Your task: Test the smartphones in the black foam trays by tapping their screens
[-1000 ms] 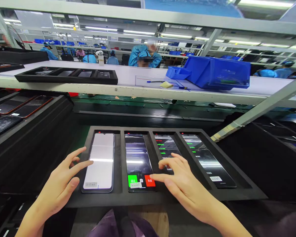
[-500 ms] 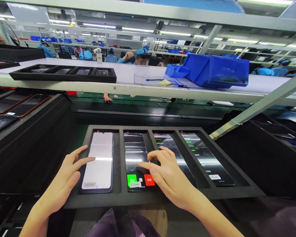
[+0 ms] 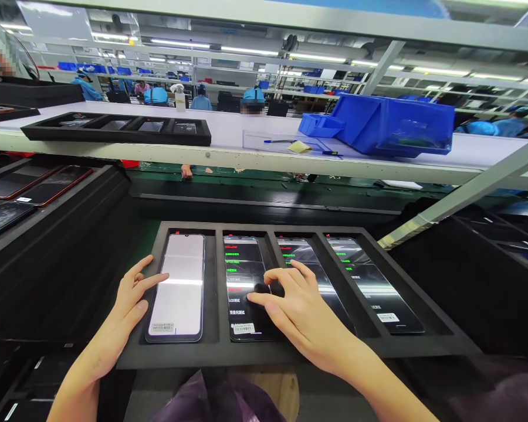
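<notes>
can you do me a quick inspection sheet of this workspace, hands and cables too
Surface: black tray, four slots; its support is mostly hidden.
Job's things: leftmost phone, blank white screen; second phone, dark screen with red, green and white text; third phone, partly covered; fourth phone, labelled.
Clutter: pen, yellow note and blue bins on the shelf.
Hands: left hand, index finger over the leftmost phone; right hand, index finger at the second phone's screen; neither grips anything.
Cables: nothing seen near the tray.
Surroundings: co-worker's hand below the shelf.
</notes>
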### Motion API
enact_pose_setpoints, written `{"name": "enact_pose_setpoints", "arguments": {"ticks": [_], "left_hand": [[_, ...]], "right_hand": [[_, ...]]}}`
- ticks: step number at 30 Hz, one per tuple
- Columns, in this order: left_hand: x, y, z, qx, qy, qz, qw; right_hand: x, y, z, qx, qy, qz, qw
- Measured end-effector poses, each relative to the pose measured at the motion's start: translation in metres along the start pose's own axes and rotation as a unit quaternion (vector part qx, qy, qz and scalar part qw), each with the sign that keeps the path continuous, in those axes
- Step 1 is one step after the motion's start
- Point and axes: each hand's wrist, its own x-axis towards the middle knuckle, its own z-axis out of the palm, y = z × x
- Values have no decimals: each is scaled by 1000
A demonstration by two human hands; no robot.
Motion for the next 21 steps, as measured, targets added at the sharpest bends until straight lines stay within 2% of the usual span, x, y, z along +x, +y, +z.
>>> {"name": "enact_pose_setpoints", "arguments": {"ticks": [4, 7, 9, 12, 14, 16, 18, 21], "left_hand": [[2, 1, 0, 21, -3, -1, 1000], [2, 3, -1, 39, -9, 2, 999], [2, 4, -2, 38, -8, -4, 999], [1, 5, -2, 26, -1, -19, 999], [0, 4, -1, 28, 3, -22, 999], [0, 1, -1, 37, 6, -19, 999], [2, -5, -1, 57, 8, -7, 998], [5, -21, -3, 137, -2, 30, 990]], "right_hand": [[1, -1, -1, -4, -25, 4, 1000], [-1, -2, -1, 3, -15, 0, 1000], [-7, 1, -3, 2, 24, -15, 1000], [-23, 17, -10, -18, 125, -16, 992], [-38, 33, -14, -35, 194, 24, 980], [-52, 47, -16, -42, 233, 87, 968], [-64, 56, -15, -39, 229, 133, 963], [-70, 56, -10, -22, 182, 142, 973]]}}
